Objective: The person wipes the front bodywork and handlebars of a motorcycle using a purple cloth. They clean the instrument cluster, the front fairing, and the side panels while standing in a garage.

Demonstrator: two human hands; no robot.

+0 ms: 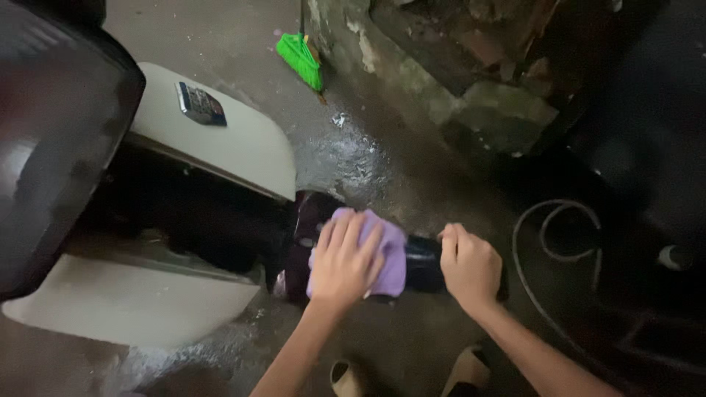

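Looking down, we see our left hand (344, 259) spread flat, fingers wide, pressing a soft lilac cleaning cloth (388, 250) onto the rear of a scooter. The cloth is crumpled and folded over, pale purple, and it covers the top of a glossy dark maroon rear mudguard (303, 220) that sticks out behind the vehicle. Only the cloth's upper and right edges show past our fingers.

Our right hand (471, 266) is curled into a tight grip just to the right of the cloth, closed around the shiny black end of the rear part (422, 263); we cannot tell exactly what that end piece is, since the hand hides most of it. The two hands sit close together, with a short stretch of black gloss between them.

To the left lie the scooter's cream-white side panels (243, 151), one above and one below a dark gap, and a dark rounded seat (51, 140) fills the left edge. The wet grey concrete floor (353, 158) shines with soapy water behind the mudguard. A bright green broom head (301, 60) leans by the rough stone wall (471, 81) at the top. A thin grey hose (548, 220) loops on the floor to the right. Our feet in pale sandals (346, 378) show at the bottom.
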